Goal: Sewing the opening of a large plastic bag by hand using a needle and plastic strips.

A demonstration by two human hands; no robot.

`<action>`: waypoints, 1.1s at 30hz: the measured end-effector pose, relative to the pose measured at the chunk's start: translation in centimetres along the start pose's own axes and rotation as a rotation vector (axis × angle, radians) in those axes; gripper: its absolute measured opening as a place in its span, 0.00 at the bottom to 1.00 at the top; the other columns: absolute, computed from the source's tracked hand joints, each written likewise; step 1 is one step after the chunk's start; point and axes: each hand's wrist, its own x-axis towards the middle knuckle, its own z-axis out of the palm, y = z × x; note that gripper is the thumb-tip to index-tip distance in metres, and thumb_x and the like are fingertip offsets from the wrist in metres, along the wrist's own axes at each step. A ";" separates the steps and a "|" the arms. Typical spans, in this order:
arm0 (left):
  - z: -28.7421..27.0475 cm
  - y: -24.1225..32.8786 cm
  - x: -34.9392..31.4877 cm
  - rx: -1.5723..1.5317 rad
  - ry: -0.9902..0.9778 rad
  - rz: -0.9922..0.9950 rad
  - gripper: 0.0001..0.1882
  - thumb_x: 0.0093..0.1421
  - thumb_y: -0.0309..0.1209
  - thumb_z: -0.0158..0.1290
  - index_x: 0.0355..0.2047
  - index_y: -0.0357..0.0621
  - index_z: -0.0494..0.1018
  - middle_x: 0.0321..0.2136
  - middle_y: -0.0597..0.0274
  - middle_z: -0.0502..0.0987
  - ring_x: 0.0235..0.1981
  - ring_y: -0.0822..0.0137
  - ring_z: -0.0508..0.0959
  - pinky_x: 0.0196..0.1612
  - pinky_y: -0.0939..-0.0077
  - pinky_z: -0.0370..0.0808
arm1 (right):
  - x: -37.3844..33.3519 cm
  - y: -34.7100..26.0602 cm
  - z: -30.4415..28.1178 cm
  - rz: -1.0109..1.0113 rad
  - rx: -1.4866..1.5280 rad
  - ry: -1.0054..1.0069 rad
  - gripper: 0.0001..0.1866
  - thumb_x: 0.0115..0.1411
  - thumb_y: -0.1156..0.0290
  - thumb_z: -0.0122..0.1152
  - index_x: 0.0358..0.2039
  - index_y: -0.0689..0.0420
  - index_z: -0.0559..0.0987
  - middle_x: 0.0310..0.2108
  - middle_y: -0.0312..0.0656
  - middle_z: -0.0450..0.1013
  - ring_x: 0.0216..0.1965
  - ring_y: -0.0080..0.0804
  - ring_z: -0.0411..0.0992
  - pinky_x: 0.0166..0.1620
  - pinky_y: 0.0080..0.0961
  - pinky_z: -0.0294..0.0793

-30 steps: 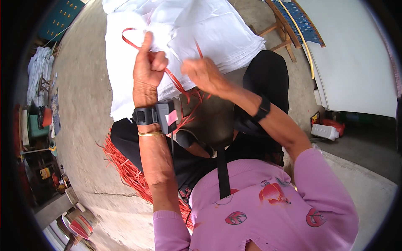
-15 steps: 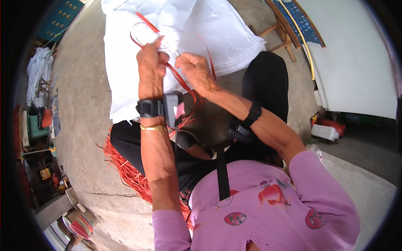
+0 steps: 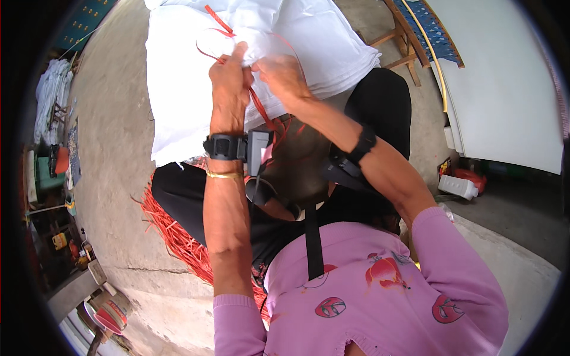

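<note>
White cloth [image 3: 190, 83] lies in a stack over and in front of my knees, and a bunch of it is gathered up near my hands. My left hand [image 3: 230, 80] is closed on thin red strips [image 3: 260, 107], whose ends loop out above it and hang down below toward my lap. A short red piece [image 3: 218, 19] sticks up by the gathered cloth. Close beside it on the right, my right hand [image 3: 282, 77] has its fingers curled in at the bunch; they are slightly blurred, and what they pinch is hidden. Another thin strip arcs behind this hand.
A heap of red strips [image 3: 172, 228] lies on the concrete floor by my left thigh. At the right stand a wooden frame [image 3: 404, 38], a large white panel [image 3: 499, 77] and a white jug [image 3: 458, 187]. Shelves with goods [image 3: 47, 178] line the far left.
Both hands have moved, the left one up and to the right, closer to the gathered cloth. The right hand has shifted slightly up. The upright red piece has moved up and right.
</note>
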 end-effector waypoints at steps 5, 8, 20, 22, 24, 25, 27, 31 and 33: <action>-1.0 3.6 3.0 -0.092 0.235 0.165 0.10 0.59 0.27 0.40 0.33 0.31 0.68 0.24 0.55 0.73 0.24 0.63 0.74 0.24 0.71 0.74 | -5.9 1.3 1.2 -0.146 0.173 -0.033 0.11 0.56 0.69 0.48 0.21 0.59 0.73 0.14 0.30 0.60 0.18 0.16 0.57 0.22 0.19 0.58; -1.3 2.9 1.6 -0.120 0.101 0.047 0.07 0.60 0.27 0.46 0.28 0.36 0.68 0.17 0.66 0.65 0.12 0.75 0.59 0.14 0.80 0.57 | -8.6 0.8 -2.2 -0.009 0.159 -0.106 0.13 0.58 0.65 0.48 0.22 0.59 0.74 0.14 0.30 0.60 0.17 0.16 0.56 0.22 0.18 0.58; -4.2 -0.6 3.2 -0.173 0.219 0.050 0.05 0.57 0.26 0.41 0.28 0.43 0.67 0.21 0.63 0.68 0.19 0.66 0.68 0.22 0.75 0.67 | -9.2 -0.2 -4.1 0.133 0.389 -0.524 0.20 0.62 0.65 0.41 0.12 0.54 0.61 0.13 0.30 0.57 0.13 0.17 0.52 0.18 0.18 0.49; -7.5 1.3 4.0 -0.288 0.309 0.050 0.04 0.55 0.25 0.43 0.28 0.41 0.68 0.24 0.61 0.70 0.21 0.63 0.69 0.25 0.75 0.69 | -15.5 1.0 -7.6 0.146 0.467 -0.580 0.21 0.62 0.64 0.41 0.11 0.52 0.57 0.09 0.30 0.54 0.10 0.16 0.47 0.13 0.19 0.43; -9.6 2.5 4.6 -0.238 0.306 0.046 0.04 0.56 0.24 0.42 0.29 0.40 0.67 0.22 0.63 0.69 0.20 0.67 0.67 0.23 0.77 0.66 | -20.5 1.5 -13.6 0.465 0.707 -0.596 0.21 0.64 0.61 0.40 0.14 0.51 0.58 0.11 0.32 0.54 0.11 0.16 0.48 0.13 0.17 0.44; -10.3 2.5 4.4 -0.186 0.278 0.091 0.04 0.57 0.23 0.41 0.27 0.41 0.66 0.20 0.65 0.67 0.18 0.69 0.64 0.22 0.77 0.62 | -22.4 1.8 -16.5 0.518 0.851 -0.500 0.20 0.64 0.59 0.41 0.16 0.52 0.60 0.14 0.34 0.57 0.11 0.15 0.48 0.13 0.15 0.45; -10.6 1.9 3.8 -0.123 0.282 0.101 0.07 0.59 0.22 0.38 0.25 0.42 0.64 0.17 0.68 0.62 0.16 0.74 0.59 0.20 0.78 0.57 | -26.2 2.5 -20.7 0.423 0.829 -0.172 0.19 0.63 0.58 0.42 0.18 0.53 0.62 0.19 0.36 0.61 0.11 0.13 0.47 0.13 0.12 0.45; -9.0 -1.1 2.4 -0.109 0.219 0.048 0.06 0.60 0.26 0.41 0.26 0.42 0.63 0.18 0.68 0.63 0.17 0.73 0.61 0.23 0.76 0.62 | -27.8 4.4 -24.4 0.327 0.584 0.127 0.18 0.63 0.57 0.44 0.18 0.52 0.62 0.21 0.35 0.61 0.12 0.11 0.44 0.13 0.10 0.43; -9.4 -2.5 2.0 -0.104 0.267 0.011 0.06 0.57 0.25 0.43 0.23 0.42 0.61 0.16 0.68 0.61 0.17 0.72 0.61 0.23 0.76 0.61 | -27.4 5.3 -24.8 0.265 0.786 0.231 0.19 0.62 0.56 0.46 0.17 0.50 0.62 0.21 0.33 0.58 0.12 0.12 0.43 0.13 0.10 0.41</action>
